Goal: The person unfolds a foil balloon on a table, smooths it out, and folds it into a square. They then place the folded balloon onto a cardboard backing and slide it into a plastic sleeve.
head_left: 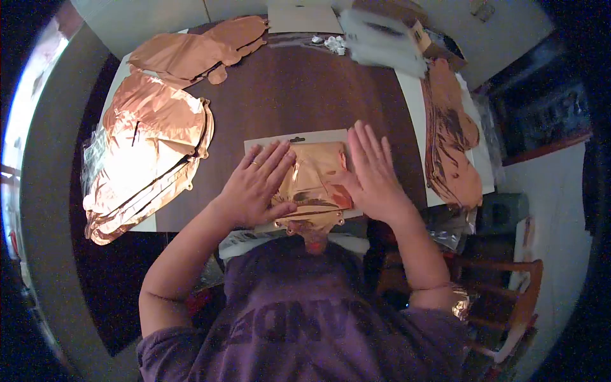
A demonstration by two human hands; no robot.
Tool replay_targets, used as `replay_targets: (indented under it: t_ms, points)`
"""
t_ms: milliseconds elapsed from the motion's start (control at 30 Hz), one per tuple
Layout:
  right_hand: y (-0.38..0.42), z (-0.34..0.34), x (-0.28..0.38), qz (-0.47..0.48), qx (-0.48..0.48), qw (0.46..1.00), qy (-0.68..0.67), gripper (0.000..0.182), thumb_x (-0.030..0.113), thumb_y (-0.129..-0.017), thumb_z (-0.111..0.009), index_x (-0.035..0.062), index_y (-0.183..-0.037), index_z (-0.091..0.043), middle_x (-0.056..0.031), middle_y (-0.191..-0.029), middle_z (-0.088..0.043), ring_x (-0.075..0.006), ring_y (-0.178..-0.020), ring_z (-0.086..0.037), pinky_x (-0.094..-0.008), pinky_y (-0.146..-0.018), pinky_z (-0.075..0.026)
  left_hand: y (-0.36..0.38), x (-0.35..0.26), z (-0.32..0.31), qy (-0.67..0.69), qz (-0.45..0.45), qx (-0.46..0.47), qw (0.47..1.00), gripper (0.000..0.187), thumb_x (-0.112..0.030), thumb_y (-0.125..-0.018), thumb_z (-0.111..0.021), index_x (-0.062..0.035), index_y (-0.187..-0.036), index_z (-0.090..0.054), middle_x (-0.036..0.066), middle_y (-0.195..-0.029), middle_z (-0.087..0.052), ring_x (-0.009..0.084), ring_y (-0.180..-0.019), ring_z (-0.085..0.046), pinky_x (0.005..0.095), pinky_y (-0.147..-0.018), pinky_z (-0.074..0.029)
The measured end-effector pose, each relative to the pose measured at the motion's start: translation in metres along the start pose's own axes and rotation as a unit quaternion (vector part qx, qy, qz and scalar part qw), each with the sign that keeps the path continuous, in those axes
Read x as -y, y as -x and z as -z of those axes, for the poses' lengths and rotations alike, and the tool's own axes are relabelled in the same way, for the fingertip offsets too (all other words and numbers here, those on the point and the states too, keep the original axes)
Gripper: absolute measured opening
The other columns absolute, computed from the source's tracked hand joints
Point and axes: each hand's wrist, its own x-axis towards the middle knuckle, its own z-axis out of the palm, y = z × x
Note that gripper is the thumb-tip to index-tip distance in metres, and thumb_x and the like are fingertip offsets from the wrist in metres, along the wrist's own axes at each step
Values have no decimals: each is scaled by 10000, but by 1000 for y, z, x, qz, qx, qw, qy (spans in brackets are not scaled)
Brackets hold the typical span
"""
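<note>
A folded rose-gold foil balloon [316,169] lies on a pale card [258,145] at the table's near edge. The card has a dark hang hole at its top. My left hand [254,184] rests flat on the left side of the foil, fingers stretched out, a ring on one finger. At the right side, my right hand [374,175] has its fingers extended upward and its thumb on the foil. An unfolded end of the balloon with small tabs hangs toward my body. Neither hand grasps anything.
Stacks of flat foil balloons [149,134] lie on the left, with more foil balloons [197,54] at the back left and others [449,137] on the right. Clear plastic bags [382,44], small white pieces [334,44] and a cardboard box [439,46] stand at the back.
</note>
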Motion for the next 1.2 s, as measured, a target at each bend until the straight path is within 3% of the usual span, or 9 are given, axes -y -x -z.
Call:
replay_targets:
  t_ms: [200, 300, 500, 633, 767, 800, 900, 933, 1200]
  points:
    - [-8, -25, 28, 32, 33, 999, -27, 806, 471, -951, -495, -74, -1488, -239, -271, -1582, -175, -403, -1480, -155, -574, -1185, -69, 0, -1, 0, -18, -12, -34, 999, 909, -634, -888, -477, 25, -1490, -305, 243, -1542, -310, 394, -1434, -295, 532, -1180, -176]
    - [-9, -43, 27, 13, 28, 999, 20, 804, 438, -951, -516, -40, -1513, -195, -258, -1578, -187, -388, -1474, -179, -559, -1183, -91, 2, 1, 1, 16, -6, -13, 1000, 922, -641, -889, -494, 2, -1510, -267, 241, -1569, -252, 395, -1468, -216, 537, -1191, -124]
    - [-8, -48, 24, 20, 26, 999, 29, 822, 471, -916, -532, -63, -1482, -267, -252, -1584, -173, -394, -1479, -155, -591, -1181, -81, 19, 11, 16, -20, 97, -17, 995, 973, -654, -857, -539, 9, -1510, -254, 246, -1578, -222, 386, -1480, -180, 523, -1198, -107]
    - [-10, -46, 27, 13, 47, 997, 61, 815, 492, -946, -502, -57, -1491, -248, -259, -1583, -174, -397, -1481, -145, -580, -1180, -75, 34, 18, 29, -4, 134, -48, 990, 947, -586, -859, -577, 17, -1509, -246, 246, -1577, -220, 391, -1478, -177, 521, -1200, -106]
    - [-11, -45, 29, 0, 56, 997, 43, 815, 522, -950, -481, -44, -1492, -254, -252, -1591, -155, -402, -1485, -132, -608, -1172, -73, 6, -16, 9, 24, 53, -89, 994, 807, -438, -874, -620, 22, -1469, -326, 247, -1537, -308, 425, -1432, -276, 530, -1181, -190]
    - [-11, -44, 29, -1, 58, 997, 40, 817, 528, -954, -472, -41, -1495, -249, -251, -1593, -154, -402, -1486, -127, -608, -1172, -71, -4, -29, 11, 50, 64, -120, 989, 661, -336, -881, -644, -13, -1418, -431, 255, -1472, -396, 419, -1370, -375, 505, -1139, -304]
    - [-11, -43, 28, -4, 64, 997, 35, 819, 528, -955, -468, -35, -1504, -236, -246, -1596, -154, -399, -1491, -115, -605, -1173, -66, -15, 5, 6, 179, 155, -162, 958, 528, -222, -876, -655, -49, -1357, -522, 248, -1403, -468, 399, -1296, -458, 461, -1082, -394]
    - [-11, -43, 29, -4, 63, 997, 34, 808, 505, -956, -477, -40, -1502, -238, -249, -1593, -161, -396, -1490, -119, -591, -1177, -64, -16, 13, 23, 103, 143, -209, 962, 419, -19, -797, -602, -21, -1217, -614, 201, -1217, -605, 390, -1119, -571, 451, -958, -476]
    - [-9, -42, 27, -5, 46, 999, 15, 782, 460, -963, -487, -46, -1503, -237, -256, -1584, -187, -391, -1485, -144, -563, -1185, -65, -31, 59, 31, 181, 82, -57, 978, 275, -111, -758, -637, -24, -1007, -714, 208, -943, -671, 395, -998, -593, 458, -915, -483]
